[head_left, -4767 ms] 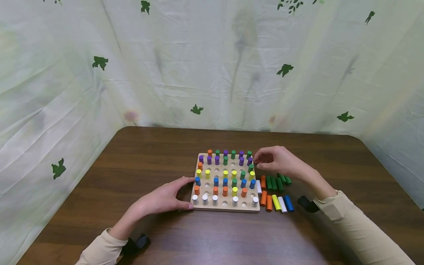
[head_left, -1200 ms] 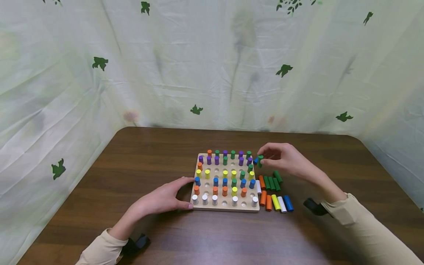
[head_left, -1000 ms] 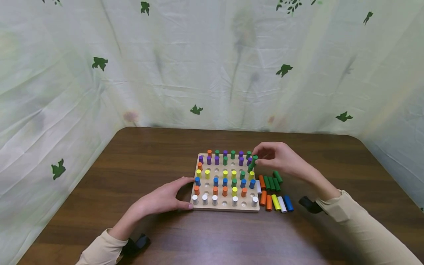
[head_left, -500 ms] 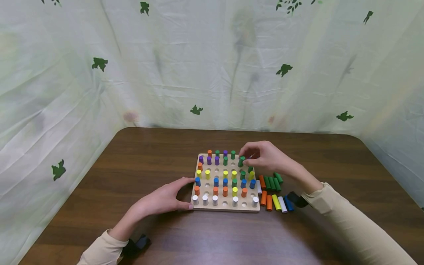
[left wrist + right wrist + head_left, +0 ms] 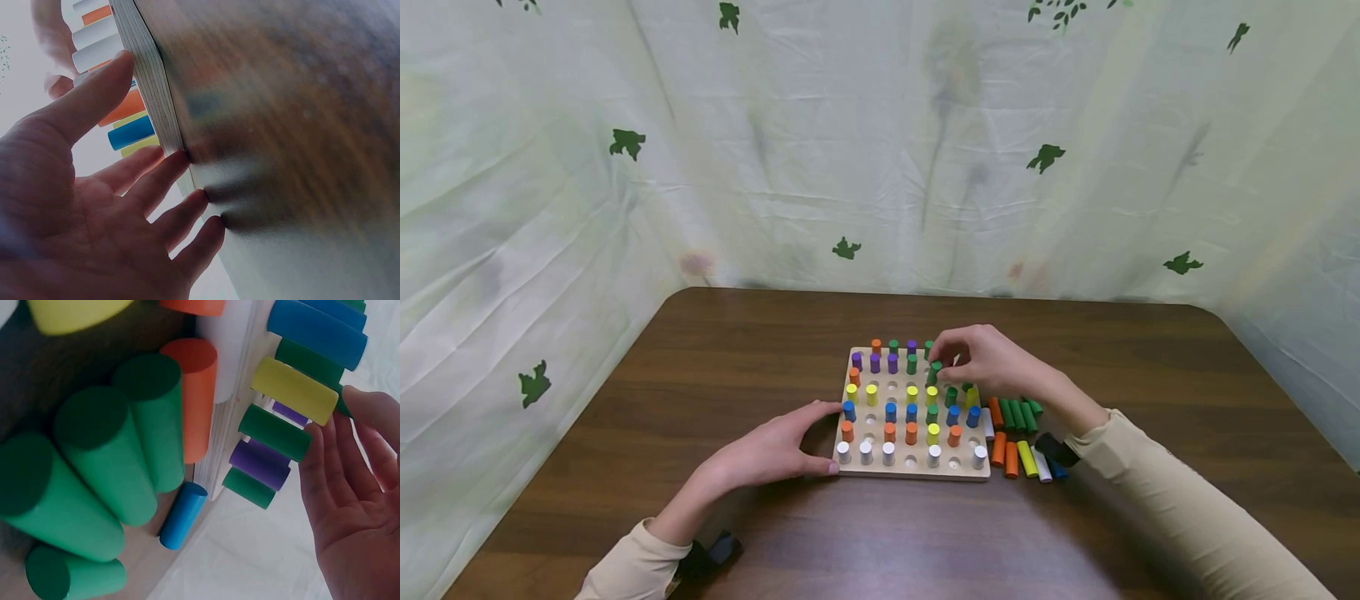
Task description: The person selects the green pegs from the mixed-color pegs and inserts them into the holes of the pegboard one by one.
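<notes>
A square wooden pegboard [image 5: 898, 465] holds rows of upright coloured pegs, with some bare holes between them. My right hand [image 5: 1000, 360] pinches a green peg [image 5: 934, 372] between thumb and fingertips, over the upper right part of the board. I cannot tell whether the peg's lower end is in a hole. The right hand covers the board's far right corner. My left hand [image 5: 767, 446] rests against the board's left side, thumb near the front corner; the left wrist view shows its extended fingers [image 5: 156, 181] touching the board's edge and the tabletop.
Loose pegs lie right of the board: green pegs [image 5: 1017, 415], orange pegs [image 5: 1011, 459], a yellow peg [image 5: 1027, 458] and white ones. A blue peg [image 5: 183, 515] lies near the board's far right corner. Brown wooden tabletop [image 5: 760, 333] surrounds everything; a patterned curtain [image 5: 880, 150] hangs behind.
Since 4.8 seconds ago, the right hand has picked up a green peg. It has carried this leftward from beside the board to over it. The left hand has stayed in place.
</notes>
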A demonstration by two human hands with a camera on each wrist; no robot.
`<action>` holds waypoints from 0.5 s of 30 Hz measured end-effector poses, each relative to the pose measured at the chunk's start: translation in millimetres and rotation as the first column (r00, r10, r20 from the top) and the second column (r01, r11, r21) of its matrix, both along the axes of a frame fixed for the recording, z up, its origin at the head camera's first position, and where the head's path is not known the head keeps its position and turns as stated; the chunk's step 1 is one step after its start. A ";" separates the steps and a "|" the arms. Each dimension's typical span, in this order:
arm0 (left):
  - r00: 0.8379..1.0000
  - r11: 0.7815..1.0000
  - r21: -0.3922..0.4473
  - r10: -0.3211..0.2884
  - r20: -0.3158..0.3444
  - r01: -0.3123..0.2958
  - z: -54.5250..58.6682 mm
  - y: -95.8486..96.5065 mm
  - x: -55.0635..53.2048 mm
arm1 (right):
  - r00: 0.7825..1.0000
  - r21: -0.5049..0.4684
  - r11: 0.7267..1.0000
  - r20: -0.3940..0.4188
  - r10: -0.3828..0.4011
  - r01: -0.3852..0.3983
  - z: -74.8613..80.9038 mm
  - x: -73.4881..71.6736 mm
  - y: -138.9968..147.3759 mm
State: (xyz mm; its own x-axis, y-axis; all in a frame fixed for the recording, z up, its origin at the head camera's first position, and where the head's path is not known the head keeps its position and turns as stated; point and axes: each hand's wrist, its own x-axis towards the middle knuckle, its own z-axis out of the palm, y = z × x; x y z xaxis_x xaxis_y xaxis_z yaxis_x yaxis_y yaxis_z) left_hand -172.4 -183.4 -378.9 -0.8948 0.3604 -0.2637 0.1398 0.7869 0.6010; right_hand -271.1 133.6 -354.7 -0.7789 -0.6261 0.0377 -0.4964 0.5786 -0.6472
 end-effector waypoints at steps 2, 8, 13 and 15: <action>1.000 1.000 -0.002 -0.004 -0.002 0.004 0.3 0.3 0.0 | 1.000 0.000 1.000 0.002 0.013 -0.013 -1.0 -0.5 -1.0; 1.000 1.000 -0.003 -0.017 -0.008 0.016 2.1 0.4 0.7 | 0.998 0.007 0.999 -0.010 0.054 -0.054 -2.9 -1.7 -3.1; 1.000 1.000 -0.002 -0.016 -0.007 0.016 2.4 0.3 1.1 | 0.998 0.028 0.997 -0.018 0.067 -0.066 -2.5 -2.4 -4.0; 1.000 1.000 -0.001 -0.016 -0.008 0.016 2.2 0.1 1.0 | 0.997 0.037 0.997 -0.020 0.074 -0.073 -2.4 -2.6 -4.2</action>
